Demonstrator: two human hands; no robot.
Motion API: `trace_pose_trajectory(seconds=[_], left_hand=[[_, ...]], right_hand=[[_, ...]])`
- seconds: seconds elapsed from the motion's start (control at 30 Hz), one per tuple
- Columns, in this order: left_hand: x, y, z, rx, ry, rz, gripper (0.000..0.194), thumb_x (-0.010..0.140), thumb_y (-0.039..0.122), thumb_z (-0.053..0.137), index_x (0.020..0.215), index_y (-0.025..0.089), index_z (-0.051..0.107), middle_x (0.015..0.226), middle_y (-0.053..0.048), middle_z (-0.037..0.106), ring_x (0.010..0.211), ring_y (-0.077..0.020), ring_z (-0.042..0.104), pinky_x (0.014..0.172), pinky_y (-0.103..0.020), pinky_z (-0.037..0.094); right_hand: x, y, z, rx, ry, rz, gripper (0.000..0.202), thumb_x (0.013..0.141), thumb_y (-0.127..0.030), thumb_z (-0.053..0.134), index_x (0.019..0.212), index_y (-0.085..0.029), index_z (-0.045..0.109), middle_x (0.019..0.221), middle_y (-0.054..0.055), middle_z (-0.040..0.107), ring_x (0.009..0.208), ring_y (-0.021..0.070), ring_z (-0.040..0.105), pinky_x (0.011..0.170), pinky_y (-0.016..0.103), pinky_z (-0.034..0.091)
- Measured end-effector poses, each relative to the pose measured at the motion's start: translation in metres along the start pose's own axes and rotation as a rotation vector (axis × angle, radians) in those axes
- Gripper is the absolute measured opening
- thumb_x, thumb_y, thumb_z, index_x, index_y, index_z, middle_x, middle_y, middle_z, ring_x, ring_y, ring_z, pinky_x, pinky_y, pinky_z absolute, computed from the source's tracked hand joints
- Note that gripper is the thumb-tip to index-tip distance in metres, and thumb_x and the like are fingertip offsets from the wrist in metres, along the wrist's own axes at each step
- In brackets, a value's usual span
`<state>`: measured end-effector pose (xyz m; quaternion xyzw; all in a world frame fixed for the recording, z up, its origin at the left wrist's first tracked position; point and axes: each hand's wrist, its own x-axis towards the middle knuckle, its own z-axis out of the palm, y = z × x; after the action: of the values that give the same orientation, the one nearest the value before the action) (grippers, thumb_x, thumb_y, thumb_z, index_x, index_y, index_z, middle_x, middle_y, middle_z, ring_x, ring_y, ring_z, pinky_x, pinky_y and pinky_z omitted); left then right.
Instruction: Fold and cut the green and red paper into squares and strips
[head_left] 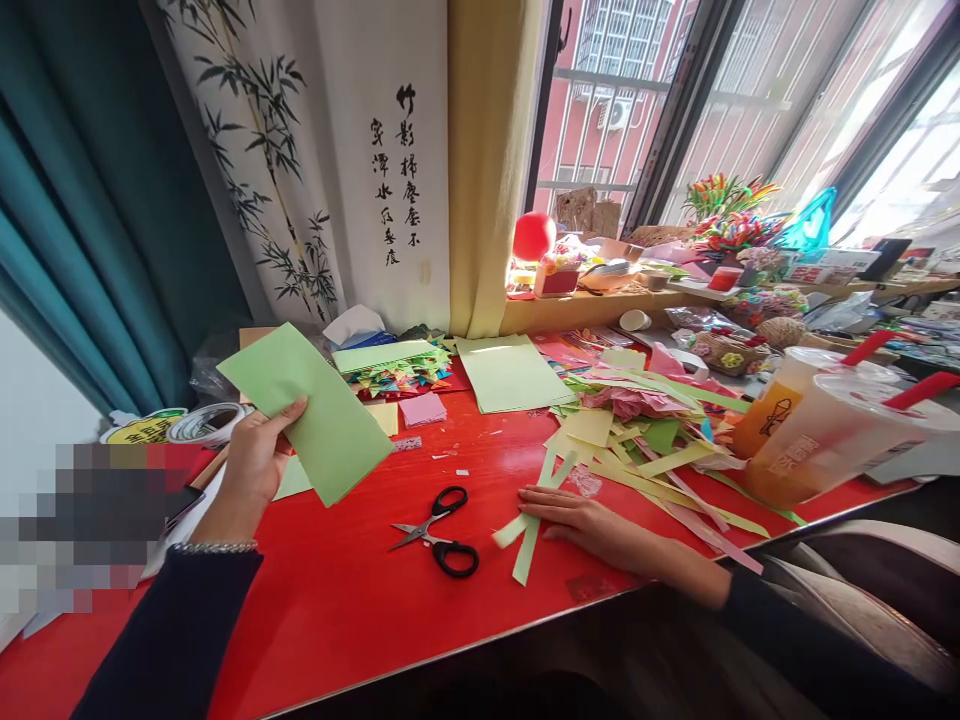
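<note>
A green paper sheet (330, 425) is raised above the left part of the red table (337, 600), pinched at its lower left edge by my left hand (259, 455). My right hand (585, 520) lies flat, palm down, over pale green paper strips (529, 545), its fingers stretched out. Between the two hands, black-handled scissors (435, 530) rest on the table with their blades parted and pointing left. Beyond my right hand spreads a pile of yellow, green and pink paper strips (637, 450).
Two cups with red straws (795, 440) stand at the right. Pale green sheets (514, 372) and pink paper squares (422, 409) lie at the back. Tape rolls (206, 424) sit far left. The table's front edge runs below my right arm.
</note>
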<state>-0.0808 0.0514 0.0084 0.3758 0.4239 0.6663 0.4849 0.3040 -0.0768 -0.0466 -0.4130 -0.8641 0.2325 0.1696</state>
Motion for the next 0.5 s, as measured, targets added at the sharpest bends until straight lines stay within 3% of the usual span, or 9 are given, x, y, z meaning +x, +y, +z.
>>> trace_pose_trajectory(seconds=[0.17,0.37,0.5], left_hand=[[0.0,-0.004,0.0,-0.014,-0.004,-0.032,0.03,0.06,0.014,0.075,0.088,0.017,0.065,0.089,0.006,0.07,0.085,-0.0119,0.059,0.071,-0.019,0.048],[0.01,-0.012,-0.006,-0.016,0.034,0.009,0.031,0.058,0.014,0.076,0.088,0.016,0.066,0.09,0.001,0.07,0.085,-0.0125,0.06,0.071,-0.019,0.049],[0.014,-0.015,-0.01,-0.019,0.027,0.028,0.034,0.057,0.014,0.076,0.09,0.015,0.066,0.091,-0.001,0.069,0.084,-0.0123,0.061,0.071,-0.019,0.05]], right_hand=[[-0.008,0.003,0.018,0.028,0.135,-0.021,0.034,0.091,-0.023,0.034,0.118,-0.023,0.055,0.123,0.005,0.055,0.113,0.0168,0.049,0.096,0.033,0.039],[-0.012,-0.007,0.03,-0.296,0.228,-0.119,0.035,0.083,-0.017,0.048,0.117,-0.011,0.054,0.121,0.013,0.054,0.095,0.023,0.054,0.081,0.037,0.047],[-0.01,-0.013,0.041,-0.496,0.283,-0.156,0.034,0.084,-0.007,0.039,0.113,-0.008,0.055,0.116,0.016,0.057,0.091,0.0232,0.057,0.078,0.037,0.05]])
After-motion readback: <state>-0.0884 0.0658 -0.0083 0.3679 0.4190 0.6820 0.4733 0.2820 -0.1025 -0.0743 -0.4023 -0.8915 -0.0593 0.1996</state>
